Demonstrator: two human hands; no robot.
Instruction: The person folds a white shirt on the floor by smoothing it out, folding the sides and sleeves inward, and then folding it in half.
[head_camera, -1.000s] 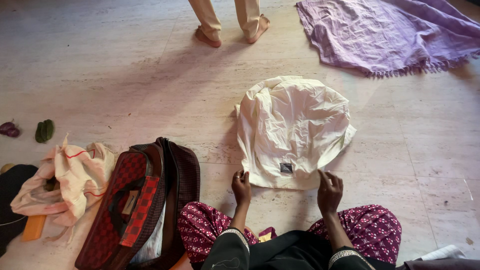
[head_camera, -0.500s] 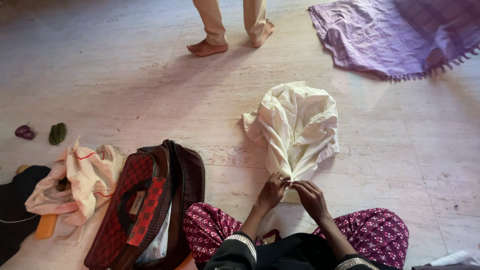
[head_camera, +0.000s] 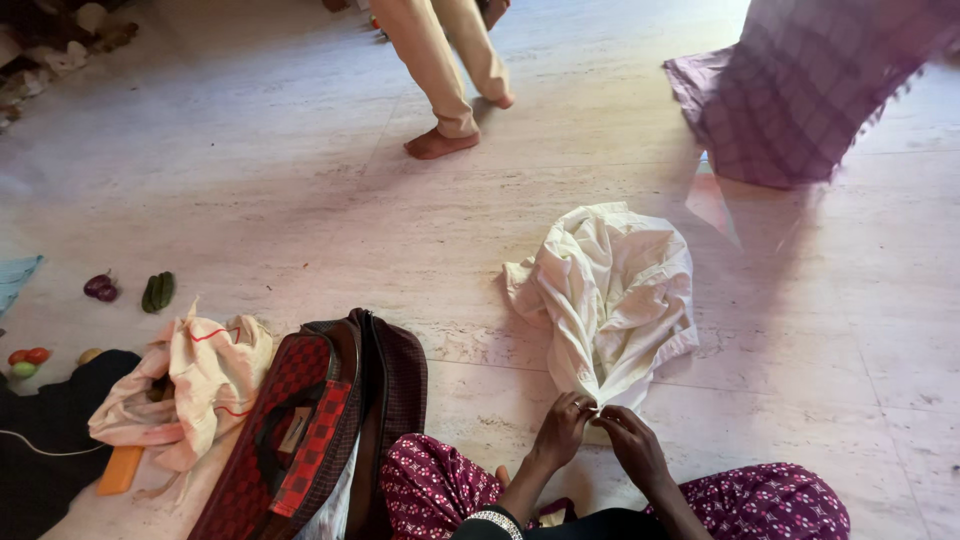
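Both hands pinch the near edge of a cream garment on the floor.

The stone floor (head_camera: 250, 200) carries the crumpled cream garment (head_camera: 615, 290), spread just ahead of the seated person's knees; a red checked bag (head_camera: 320, 420) lies open to the left. The left hand (head_camera: 562, 430) and right hand (head_camera: 635, 445) meet, fingers closed on the garment's gathered lower edge.

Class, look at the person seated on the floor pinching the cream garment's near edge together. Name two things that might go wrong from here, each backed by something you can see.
1. The left hand and right hand pinch only the near edge of the cream garment; the rest lies crumpled, so creases may get folded in.
2. A person's bare foot is on the floor nearby; a step closer might land on the garment.
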